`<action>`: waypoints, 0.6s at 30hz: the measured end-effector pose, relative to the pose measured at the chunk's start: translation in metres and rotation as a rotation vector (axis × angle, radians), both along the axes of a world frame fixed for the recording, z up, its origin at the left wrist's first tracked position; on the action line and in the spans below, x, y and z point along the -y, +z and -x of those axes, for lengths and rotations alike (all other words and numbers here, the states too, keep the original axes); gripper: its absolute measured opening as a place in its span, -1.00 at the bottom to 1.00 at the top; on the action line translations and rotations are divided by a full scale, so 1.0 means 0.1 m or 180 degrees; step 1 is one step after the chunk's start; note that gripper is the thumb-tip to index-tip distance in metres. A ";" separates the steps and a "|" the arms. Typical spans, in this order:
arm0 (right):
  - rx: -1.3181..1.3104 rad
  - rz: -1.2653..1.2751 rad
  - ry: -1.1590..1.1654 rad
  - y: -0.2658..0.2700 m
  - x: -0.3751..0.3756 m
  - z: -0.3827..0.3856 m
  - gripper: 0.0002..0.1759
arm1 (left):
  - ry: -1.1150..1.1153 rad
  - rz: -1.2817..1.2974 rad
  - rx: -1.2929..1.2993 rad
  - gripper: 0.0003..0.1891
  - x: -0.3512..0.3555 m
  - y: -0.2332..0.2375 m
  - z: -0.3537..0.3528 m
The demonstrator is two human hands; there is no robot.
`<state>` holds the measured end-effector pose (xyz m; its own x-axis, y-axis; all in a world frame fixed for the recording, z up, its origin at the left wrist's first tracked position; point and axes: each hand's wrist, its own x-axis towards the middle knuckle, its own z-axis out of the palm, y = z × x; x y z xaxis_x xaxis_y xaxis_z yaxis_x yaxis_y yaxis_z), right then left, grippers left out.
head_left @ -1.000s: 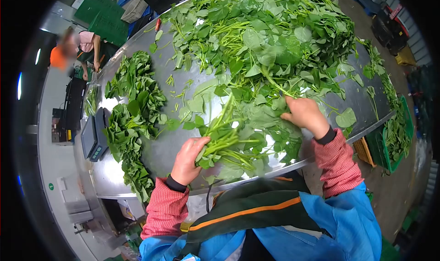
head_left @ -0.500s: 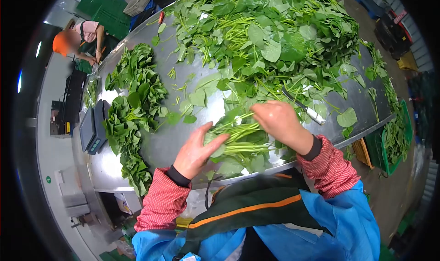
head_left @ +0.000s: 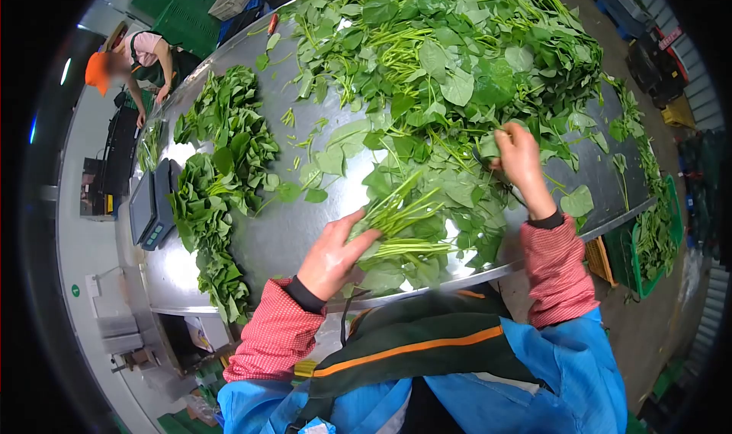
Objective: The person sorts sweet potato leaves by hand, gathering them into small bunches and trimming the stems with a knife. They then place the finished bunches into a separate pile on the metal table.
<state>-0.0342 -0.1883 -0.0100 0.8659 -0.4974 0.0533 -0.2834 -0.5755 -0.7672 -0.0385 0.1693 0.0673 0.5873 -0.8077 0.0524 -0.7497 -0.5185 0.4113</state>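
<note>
My left hand [head_left: 334, 253] lies at the near edge of the steel table [head_left: 290, 236], thumb and fingers closed loosely on the stem ends of a bunch of leafy greens [head_left: 408, 224] that fans out to the right. My right hand [head_left: 521, 161] reaches further out into the big loose pile of greens [head_left: 450, 60], its fingers pinched on leafy stalks [head_left: 494, 143] at the pile's near side. A dark knife blade [head_left: 482, 162] shows just left of that hand, lying among the leaves.
Sorted bundles of greens [head_left: 221, 182] lie in a row along the table's left side, beside a weighing scale [head_left: 149, 209]. Another person [head_left: 137, 53] stands at the far left end. Green crates [head_left: 171, 3] are behind; a green basket [head_left: 648, 243] with greens sits on the floor at right.
My right hand has left the bunch and moved up and right into the pile, over where the knife lay. My left hand stays at the stem ends; the bunch now lies fanned out.
</note>
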 end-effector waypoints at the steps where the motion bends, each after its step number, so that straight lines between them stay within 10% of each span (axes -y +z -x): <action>1: -0.0130 0.0967 0.0155 -0.01 0.11 -0.01 -0.75 | 0.0066 -0.0019 -0.0037 -0.46 -0.05 0.00 0.00; 2: -0.1171 0.1642 0.0311 -0.03 0.14 0.01 -0.69 | 0.0127 -0.0036 -0.0082 -0.46 -0.07 0.00 0.00; 5: -0.0792 0.2538 0.1205 0.21 0.00 0.13 -0.59 | 0.0108 0.0055 -0.0129 -0.44 -0.08 0.01 -0.04; 8: 0.0124 0.0810 0.2265 0.42 -0.31 -0.02 -0.31 | -0.0202 0.0365 -0.0140 -0.43 -0.02 0.04 -0.10; 11: -0.0688 -0.1554 0.3432 0.38 -0.62 -0.24 -0.34 | -0.0339 0.0514 -0.0329 -0.46 0.05 0.08 -0.14; 18: -0.0669 -0.1981 0.1887 0.03 -0.71 -0.28 -0.62 | 0.0563 0.1140 -0.1744 -0.57 -0.29 -0.21 -0.18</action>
<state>-0.0062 -0.1168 -0.0073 0.9519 0.1508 -0.2668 -0.2413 -0.1678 -0.9558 -0.0207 0.1984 0.0459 0.7270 -0.6852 -0.0441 -0.3004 -0.3752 0.8769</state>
